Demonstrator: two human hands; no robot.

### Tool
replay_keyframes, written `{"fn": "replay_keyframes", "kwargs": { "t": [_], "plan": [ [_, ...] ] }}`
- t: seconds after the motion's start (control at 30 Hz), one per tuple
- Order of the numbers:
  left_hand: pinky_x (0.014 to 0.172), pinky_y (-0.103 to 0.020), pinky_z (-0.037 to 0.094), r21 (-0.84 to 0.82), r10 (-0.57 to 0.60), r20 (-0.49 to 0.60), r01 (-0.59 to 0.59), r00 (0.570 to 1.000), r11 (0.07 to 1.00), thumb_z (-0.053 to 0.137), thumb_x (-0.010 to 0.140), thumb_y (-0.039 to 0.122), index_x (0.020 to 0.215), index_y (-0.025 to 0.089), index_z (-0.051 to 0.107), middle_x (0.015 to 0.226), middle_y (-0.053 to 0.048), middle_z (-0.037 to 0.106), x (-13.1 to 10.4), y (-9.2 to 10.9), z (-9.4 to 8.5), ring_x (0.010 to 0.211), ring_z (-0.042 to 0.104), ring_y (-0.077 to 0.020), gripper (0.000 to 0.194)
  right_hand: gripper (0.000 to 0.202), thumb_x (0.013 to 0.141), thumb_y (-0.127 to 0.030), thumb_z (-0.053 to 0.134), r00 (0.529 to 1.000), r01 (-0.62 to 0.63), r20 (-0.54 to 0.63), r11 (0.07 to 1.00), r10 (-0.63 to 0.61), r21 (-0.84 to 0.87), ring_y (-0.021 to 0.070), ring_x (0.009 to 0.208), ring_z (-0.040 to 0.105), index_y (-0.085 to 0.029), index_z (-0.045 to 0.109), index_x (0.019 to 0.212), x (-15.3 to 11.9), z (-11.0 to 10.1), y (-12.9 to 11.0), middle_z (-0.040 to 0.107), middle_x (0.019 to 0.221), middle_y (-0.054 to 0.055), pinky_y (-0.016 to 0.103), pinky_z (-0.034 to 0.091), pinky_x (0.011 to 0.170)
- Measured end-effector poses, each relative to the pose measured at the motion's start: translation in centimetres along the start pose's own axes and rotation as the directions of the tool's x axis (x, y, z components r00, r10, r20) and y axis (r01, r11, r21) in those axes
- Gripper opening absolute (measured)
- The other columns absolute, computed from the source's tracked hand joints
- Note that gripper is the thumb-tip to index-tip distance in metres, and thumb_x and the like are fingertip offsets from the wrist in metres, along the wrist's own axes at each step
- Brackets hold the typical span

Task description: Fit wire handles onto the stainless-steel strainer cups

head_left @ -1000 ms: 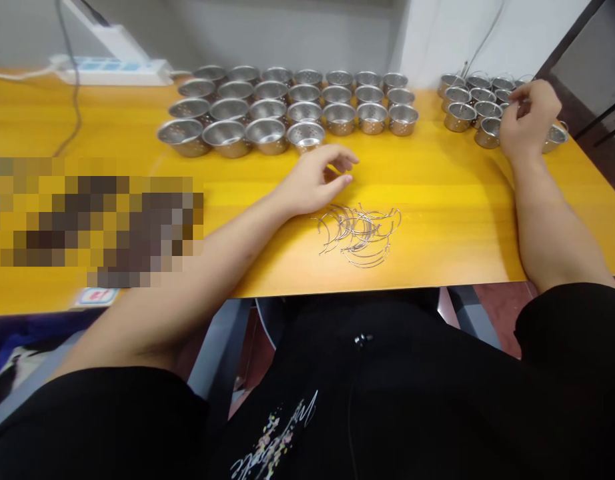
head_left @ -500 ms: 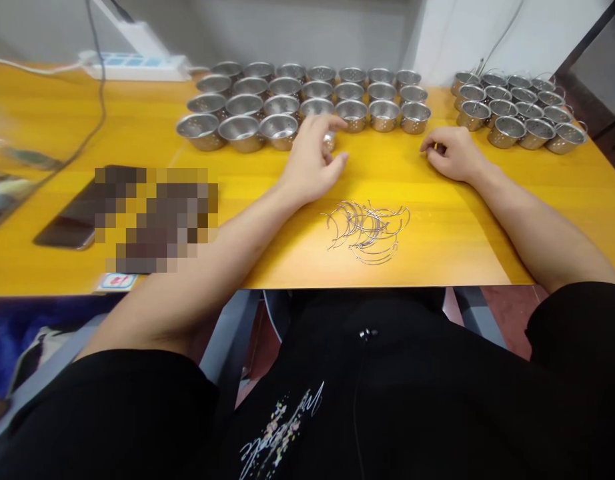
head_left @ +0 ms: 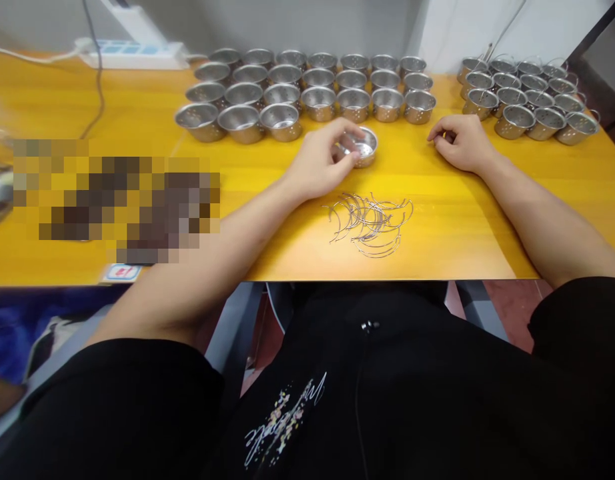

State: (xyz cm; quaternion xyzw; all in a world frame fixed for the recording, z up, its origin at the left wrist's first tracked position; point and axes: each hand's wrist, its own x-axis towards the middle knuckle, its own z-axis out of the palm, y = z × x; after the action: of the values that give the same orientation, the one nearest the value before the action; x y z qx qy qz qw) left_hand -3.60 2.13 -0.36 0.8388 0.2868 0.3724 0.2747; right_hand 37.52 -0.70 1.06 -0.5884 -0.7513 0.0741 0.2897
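My left hand [head_left: 323, 160] has its thumb and fingers around the left side of a small perforated metal cup [head_left: 365, 148], which stands upright in front of the rows. My right hand [head_left: 460, 141] rests on the yellow table [head_left: 447, 220] with its fingers curled and nothing visible in them. Between my forearms lies a loose pile of thin curved wires [head_left: 372, 223]. Behind my left hand, rows of metal cups [head_left: 282, 122] without handles stand side by side. At the right is a second group of cups [head_left: 515, 122], with wire handles on them.
A white power strip [head_left: 137, 55] with cables lies at the back left. Blurred-out dark objects [head_left: 157, 213] lie beside my left forearm, near a small label [head_left: 121, 273] at the table's front edge. A wall stands behind the cups.
My left hand has moved slightly right, and the cup it grips now stands apart from the rows. My right hand has stayed in place on the table. The camera view has shifted slightly.
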Motion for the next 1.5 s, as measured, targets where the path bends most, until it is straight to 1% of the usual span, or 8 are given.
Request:
{"fn": "replay_keyframes", "kwargs": {
  "t": [0.37,0.5,0.67,0.83,0.97,1.17,1.33,1.5],
  "plan": [
    [0.089,-0.054,0.063,0.065,-0.004,-0.098,0.010,0.995,0.998,0.079,0.104,0.093,0.130,0.036,0.083,0.121,-0.004,0.087,0.6,-1.1,-0.5,0.104,0.075,-0.0320,0.062,0.023,0.106,-0.039,0.085,0.966,0.138,0.195,0.978,-0.167,0.157,0.0198,0.076,0.056,-0.021,0.092,0.119,-0.5,-1.1,-4.5,0.080,0.089,0.004,0.041,0.049,0.082],
    [0.092,-0.057,0.063,0.054,0.044,-0.162,-0.036,0.986,0.998,0.077,0.107,0.092,0.143,0.039,0.081,0.121,-0.002,0.085,0.9,-3.4,-0.2,0.103,0.068,-0.0304,0.064,0.025,0.109,-0.044,0.089,0.823,0.298,0.417,0.918,-0.385,0.260,0.0206,0.080,0.066,-0.021,0.094,0.119,-1.7,-1.1,-10.5,0.081,0.089,0.003,0.038,0.052,0.083],
    [0.091,-0.076,0.061,0.089,0.031,-0.202,-0.014,0.979,0.996,0.072,0.100,0.081,0.152,0.055,0.081,0.154,-0.006,0.086,0.8,-5.0,-0.5,0.123,0.077,-0.0503,0.058,0.026,0.118,-0.043,0.079,0.733,0.522,0.328,0.802,-0.596,0.292,0.0218,0.092,0.073,-0.021,0.092,0.117,-3.9,1.7,-13.6,0.084,0.104,0.006,0.037,0.056,0.092],
    [0.108,-0.072,0.062,0.157,0.017,-0.054,-0.008,0.998,0.987,0.058,0.116,0.081,0.175,0.050,0.062,0.168,-0.003,0.078,1.1,-6.5,-0.4,0.140,0.066,-0.0425,0.067,0.030,0.123,-0.049,0.077,0.785,0.480,0.272,0.824,-0.556,0.300,0.0242,0.091,0.070,-0.022,0.088,0.115,-4.7,4.4,-11.8,0.079,0.106,0.008,0.041,0.060,0.091],
    [0.106,-0.064,0.063,0.085,0.079,-0.119,-0.069,0.990,0.994,0.075,0.114,0.089,0.163,0.041,0.065,0.165,-0.004,0.072,1.6,-7.7,0.2,0.141,0.053,-0.0376,0.069,0.027,0.121,-0.047,0.080,0.795,0.469,0.264,0.829,-0.546,0.303,0.0244,0.092,0.068,-0.023,0.082,0.109,-4.3,4.9,-11.5,0.075,0.101,0.007,0.040,0.060,0.092],
    [0.089,-0.072,0.063,0.081,0.060,-0.197,-0.045,0.979,0.996,0.075,0.100,0.078,0.145,0.054,0.078,0.161,-0.004,0.080,1.5,-7.1,0.4,0.130,0.073,-0.0467,0.051,0.027,0.116,-0.047,0.083,0.834,0.435,0.176,0.819,-0.523,0.374,0.0206,0.086,0.061,-0.023,0.074,0.106,-4.2,5.8,-11.7,0.072,0.099,0.005,0.036,0.055,0.083],
    [0.111,-0.079,0.067,0.056,0.014,-0.131,-0.007,0.991,0.998,0.075,0.099,0.083,0.150,0.053,0.074,0.168,-0.004,0.082,1.1,-5.1,0.2,0.158,0.072,-0.0496,0.060,0.056,0.115,-0.078,0.089,0.966,0.168,0.080,0.830,-0.246,0.532,0.0194,0.080,0.058,-0.026,0.069,0.110,-3.5,6.6,-11.0,0.071,0.100,0.004,0.034,0.049,0.068],
    [0.134,-0.082,0.060,-0.011,-0.038,0.065,0.039,0.997,0.999,0.095,0.087,0.089,0.182,0.048,0.056,0.175,-0.011,0.081,0.6,-4.0,0.2,0.163,0.075,-0.0543,0.110,0.090,0.093,-0.113,0.092,0.995,-0.043,0.094,0.693,-0.035,0.720,0.0142,0.065,0.046,-0.030,0.063,0.108,-1.6,7.5,-9.5,0.076,0.095,0.001,0.034,0.038,0.057]
  ]
}}
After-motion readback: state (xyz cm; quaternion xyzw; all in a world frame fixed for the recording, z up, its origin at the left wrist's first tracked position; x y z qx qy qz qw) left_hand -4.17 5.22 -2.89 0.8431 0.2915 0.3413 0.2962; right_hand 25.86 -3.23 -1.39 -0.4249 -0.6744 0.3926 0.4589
